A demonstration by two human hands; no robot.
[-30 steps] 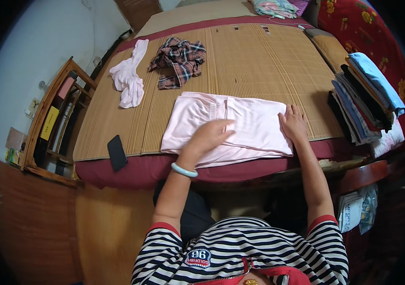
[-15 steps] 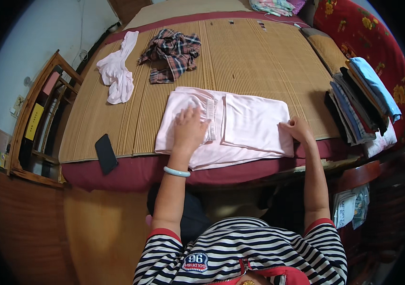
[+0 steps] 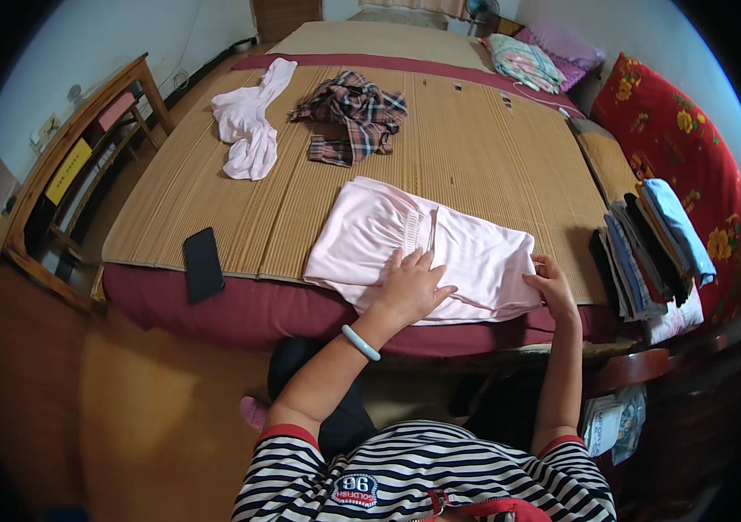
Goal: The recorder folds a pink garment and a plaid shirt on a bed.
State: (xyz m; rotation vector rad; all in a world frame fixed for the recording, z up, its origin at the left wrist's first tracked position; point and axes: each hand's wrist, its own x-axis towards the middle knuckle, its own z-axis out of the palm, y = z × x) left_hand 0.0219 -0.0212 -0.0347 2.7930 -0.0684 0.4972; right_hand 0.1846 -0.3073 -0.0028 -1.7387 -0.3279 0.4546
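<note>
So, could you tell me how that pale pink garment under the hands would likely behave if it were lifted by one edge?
The pale pink garment would probably droop limply: it lies flat in soft folds under the left hand. It looks thin, so likely light. Its folds may fall open unless the right hand supports them too.

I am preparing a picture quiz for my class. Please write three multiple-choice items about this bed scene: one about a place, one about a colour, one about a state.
1. Where does the black phone lie?
A on the mat's near left corner
B on the clothes stack
C on the floor

2. What colour is the garment under the hands?
A green
B pale pink
C black

3. How is the left hand?
A flat, fingers spread
B closed fist
C raised in air

Answers:
1 A, it rests on the bamboo mat.
2 B, the pink garment is pale.
3 A, the left hand presses on it.
</note>
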